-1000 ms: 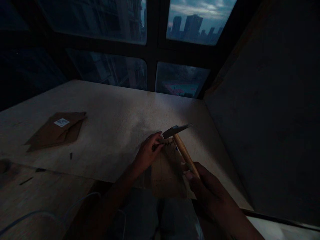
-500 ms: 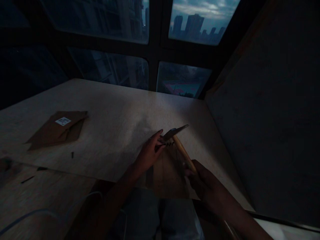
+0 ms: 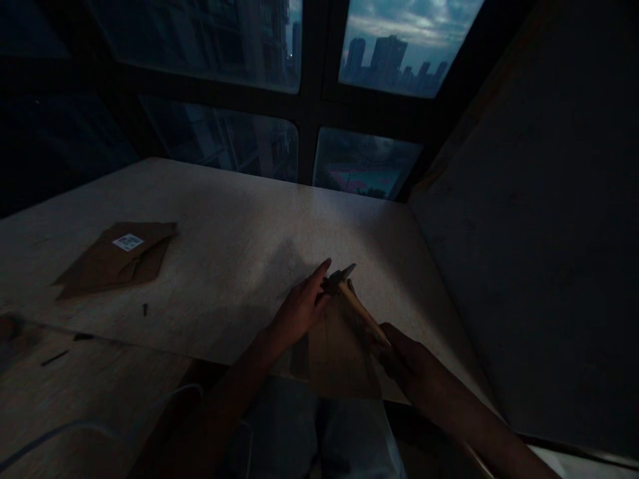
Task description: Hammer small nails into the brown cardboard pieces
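Observation:
My right hand (image 3: 402, 356) is wrapped round the wooden handle of a hammer (image 3: 360, 308). The hammer's metal head is down beside the fingertips of my left hand (image 3: 302, 303). Those fingers close on a thin dark spiral-shaped piece, now mostly hidden by the hammer head; the dim light blurs its detail. Under both hands lies a brown cardboard sheet (image 3: 342, 356), reaching to the table's near edge above my lap.
On the pale table (image 3: 224, 219), a folded brown cardboard piece (image 3: 94, 263) with a white label lies to the left. A small dark screw-like piece (image 3: 145, 309) and dark slivers (image 3: 54, 358) lie nearer. Windows (image 3: 369, 163) stand behind; a dark panel (image 3: 549, 266) bounds the right side.
The hammer head has come down and left, from raised above the spiral piece to right at my left fingertips. My left hand has barely moved.

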`<state>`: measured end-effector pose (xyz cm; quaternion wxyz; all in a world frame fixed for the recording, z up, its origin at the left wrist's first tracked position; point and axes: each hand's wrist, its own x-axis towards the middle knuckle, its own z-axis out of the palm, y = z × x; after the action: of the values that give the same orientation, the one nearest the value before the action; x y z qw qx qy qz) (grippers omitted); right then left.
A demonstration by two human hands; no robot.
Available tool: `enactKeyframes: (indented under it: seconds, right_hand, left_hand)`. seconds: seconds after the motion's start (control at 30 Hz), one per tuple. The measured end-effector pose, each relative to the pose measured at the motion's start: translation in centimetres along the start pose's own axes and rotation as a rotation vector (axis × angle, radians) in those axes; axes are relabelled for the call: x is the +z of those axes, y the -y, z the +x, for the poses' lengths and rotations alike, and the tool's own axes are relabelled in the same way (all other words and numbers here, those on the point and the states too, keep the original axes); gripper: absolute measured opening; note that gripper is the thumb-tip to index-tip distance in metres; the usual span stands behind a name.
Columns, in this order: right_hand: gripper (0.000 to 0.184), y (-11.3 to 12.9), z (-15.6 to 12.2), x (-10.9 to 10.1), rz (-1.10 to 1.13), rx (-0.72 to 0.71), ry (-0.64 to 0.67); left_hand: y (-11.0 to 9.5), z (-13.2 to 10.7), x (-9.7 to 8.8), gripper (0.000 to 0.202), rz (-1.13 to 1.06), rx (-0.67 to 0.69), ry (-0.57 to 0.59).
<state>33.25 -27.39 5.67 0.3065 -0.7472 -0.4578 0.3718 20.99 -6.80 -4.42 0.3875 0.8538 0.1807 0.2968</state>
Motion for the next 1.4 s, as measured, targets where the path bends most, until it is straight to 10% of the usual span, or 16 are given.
enactKeyframes:
  seconds: [0.9, 1.1, 1.4]
  right_hand:
    - [0.053, -0.4, -2.3, 2.2, 0.323, 0.154, -0.260]
    - [0.054, -0.2, -3.4, 2.5, 0.384, 0.204, -0.271]
    - [0.052, -0.4, -4.4, 3.8, 0.466, 0.161, -0.189]
  left_hand:
    - [-0.3, -0.3, -0.3, 0.043, -0.102, 0.062, -0.102]
    - [-0.1, -2.1, -3.2, 0.035, 0.044, 0.043, -0.315]
    - [4.9, -10.4, -10.2, 0.035, 0.204, -0.503, -0.680]
